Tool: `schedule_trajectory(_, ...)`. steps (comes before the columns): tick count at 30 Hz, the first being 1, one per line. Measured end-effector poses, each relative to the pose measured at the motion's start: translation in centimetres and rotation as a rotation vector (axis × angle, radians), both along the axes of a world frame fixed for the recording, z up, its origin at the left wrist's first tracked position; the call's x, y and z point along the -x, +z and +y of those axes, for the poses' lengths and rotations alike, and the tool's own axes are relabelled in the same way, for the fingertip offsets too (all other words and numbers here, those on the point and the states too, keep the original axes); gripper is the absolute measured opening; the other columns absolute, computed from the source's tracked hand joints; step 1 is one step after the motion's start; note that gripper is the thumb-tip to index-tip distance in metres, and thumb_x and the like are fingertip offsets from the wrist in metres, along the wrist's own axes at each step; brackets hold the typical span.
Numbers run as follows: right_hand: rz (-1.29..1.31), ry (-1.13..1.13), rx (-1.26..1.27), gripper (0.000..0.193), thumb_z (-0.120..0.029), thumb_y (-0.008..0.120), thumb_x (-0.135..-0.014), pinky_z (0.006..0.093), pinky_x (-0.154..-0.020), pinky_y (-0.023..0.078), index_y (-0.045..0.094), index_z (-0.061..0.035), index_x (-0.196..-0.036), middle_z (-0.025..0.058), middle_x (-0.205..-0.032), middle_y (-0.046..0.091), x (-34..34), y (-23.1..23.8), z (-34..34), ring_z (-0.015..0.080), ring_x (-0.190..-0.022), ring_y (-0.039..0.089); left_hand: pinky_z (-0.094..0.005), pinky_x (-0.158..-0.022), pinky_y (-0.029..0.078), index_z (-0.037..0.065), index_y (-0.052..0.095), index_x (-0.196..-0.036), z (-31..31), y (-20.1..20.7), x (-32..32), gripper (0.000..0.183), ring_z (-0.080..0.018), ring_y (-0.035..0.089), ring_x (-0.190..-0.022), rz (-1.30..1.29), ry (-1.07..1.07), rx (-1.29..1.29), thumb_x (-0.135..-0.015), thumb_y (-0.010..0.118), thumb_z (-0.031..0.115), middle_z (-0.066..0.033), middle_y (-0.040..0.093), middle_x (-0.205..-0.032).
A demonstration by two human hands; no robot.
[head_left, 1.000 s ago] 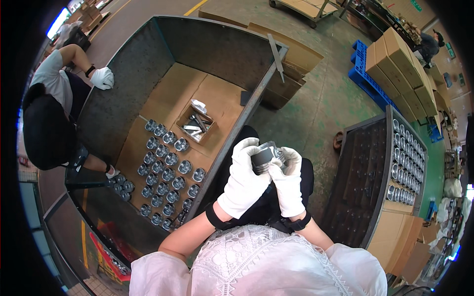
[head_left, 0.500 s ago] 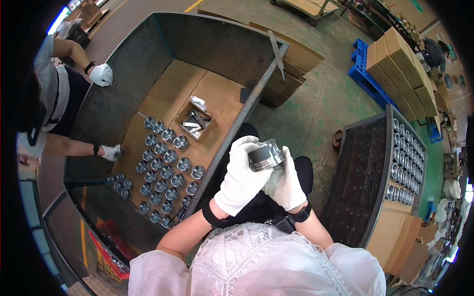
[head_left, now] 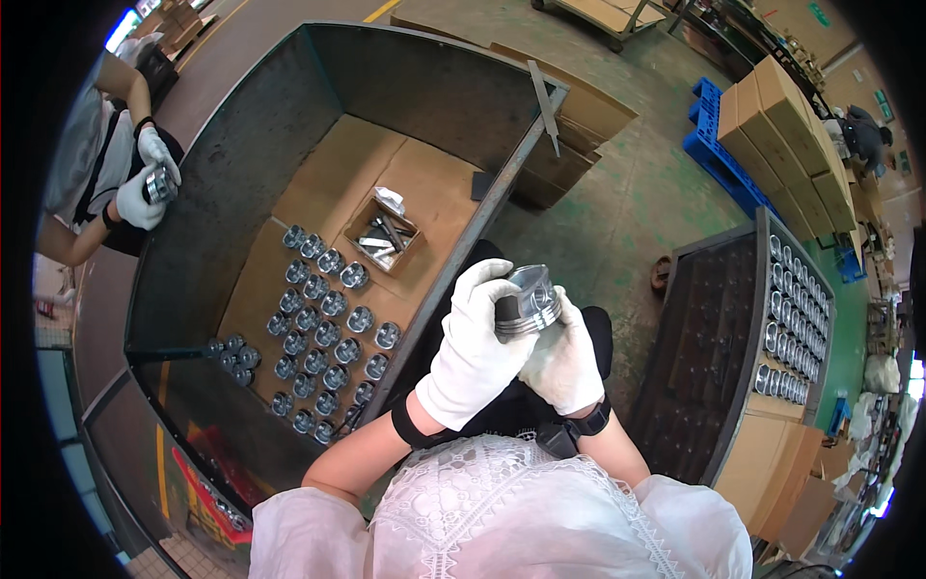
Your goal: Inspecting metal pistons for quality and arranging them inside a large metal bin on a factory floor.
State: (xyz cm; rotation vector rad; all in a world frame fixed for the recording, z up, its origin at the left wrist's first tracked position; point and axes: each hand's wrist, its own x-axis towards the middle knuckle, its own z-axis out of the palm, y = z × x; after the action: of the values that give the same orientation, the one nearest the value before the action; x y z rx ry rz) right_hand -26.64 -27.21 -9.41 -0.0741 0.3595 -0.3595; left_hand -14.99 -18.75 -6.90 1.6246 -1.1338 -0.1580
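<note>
A metal piston (head_left: pixel 531 299) with ring grooves and a dark side patch is between my two white-gloved hands, in front of my body. My left hand (head_left: pixel 475 338) has its fingers round the piston's left side. On the right, my right hand (head_left: pixel 564 362) grips it from below and beside, its fingertips partly hidden behind it. To the left stands a large dark metal bin (head_left: pixel 231 125) with a cardboard floor. Rows of pistons (head_left: pixel 326 334) stand in it, next to a small cardboard box (head_left: pixel 397 253) of tools.
Across the bin, a co-worker's gloved hands (head_left: pixel 149 179) hold another piston. At right, a dark metal cart (head_left: pixel 694 338) carries rows of pistons (head_left: pixel 791 314). Stacked cartons (head_left: pixel 772 125) stand on a blue pallet (head_left: pixel 709 145). A metal strip (head_left: pixel 544 108) lies across the bin's corner.
The piston has turned in my hands, showing less of its dark patch and more of its shiny side. The co-worker has drawn back from the bin and now holds a piston.
</note>
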Motion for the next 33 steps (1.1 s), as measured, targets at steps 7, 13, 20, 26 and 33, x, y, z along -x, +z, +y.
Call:
schedule_trajectory(7, 0.526, -0.287, 1.069, 0.068, -0.005, 0.074, -0.086, 0.0356, -0.097, 0.054, 0.036, -0.0096, -0.143, 0.0119, -0.13, 0.053, -0.2, -1.2, 0.5, 0.0214, -0.118, 0.059, -0.0437, -0.091, 0.053, 0.003, 0.055, -0.114, 0.2, -2.0, -0.7, 0.052, -0.0403, 0.061, -0.114, -0.043, 0.044, -0.042, -0.067, 0.075, -0.003, -0.0204, 0.054, -0.129)
schedule_trajectory(13, 0.795, -0.403, 1.294, 0.076, -0.004, 0.088, -0.066, 0.0364, -0.091, 0.055, 0.046, -0.0059, -0.129, 0.0114, -0.127, 0.052, -0.8, -0.7, 2.0, 0.0229, -0.108, 0.061, -0.0449, -0.095, 0.052, 0.0, 0.055, -0.115, 0.0, -3.0, -0.4, 0.043, -0.044, 0.058, -0.117, -0.026, 0.018, -0.056, -0.074, 0.069, -0.001, -0.0236, 0.054, -0.129)
schedule_trajectory(20, 0.94, -0.475, 1.639, 0.075, -0.004, 0.088, -0.065, 0.0333, -0.089, 0.052, 0.044, -0.0073, -0.126, 0.0098, -0.123, 0.052, -1.1, -0.7, 2.0, 0.0199, -0.106, 0.059, -0.0462, -0.098, 0.05, -0.001, 0.056, -0.117, 0.1, -3.4, -0.4, 0.04, -0.0457, 0.059, -0.115, -0.021, 0.011, -0.073, -0.078, 0.062, -0.003, -0.0258, 0.054, -0.129)
schedule_trajectory(26, 0.997, -0.419, 1.414, 0.077, -0.012, 0.091, -0.064, 0.0356, -0.085, 0.053, 0.043, -0.0055, -0.124, 0.0141, -0.12, 0.052, -1.1, -1.2, 1.9, 0.0251, -0.101, 0.06, -0.0467, -0.097, 0.051, 0.0, 0.055, -0.119, -0.2, -3.4, -0.6, 0.044, -0.0453, 0.059, -0.115, -0.085, 0.036, -0.088, -0.076, 0.063, -0.005, -0.0248, 0.054, -0.128)
schedule_trajectory(33, 1.081, -0.418, 1.41, 0.075, -0.019, 0.092, -0.068, 0.0354, -0.082, 0.053, 0.043, -0.0033, -0.123, 0.0148, -0.111, 0.056, -1.4, -1.2, 2.0, 0.0233, -0.094, 0.061, -0.0415, -0.102, 0.047, 0.003, 0.058, -0.115, 0.2, -3.4, -1.0, 0.034, -0.0362, 0.057, -0.12, -0.009, 0.035, -0.115, -0.082, 0.066, -0.005, -0.0184, 0.056, -0.127)
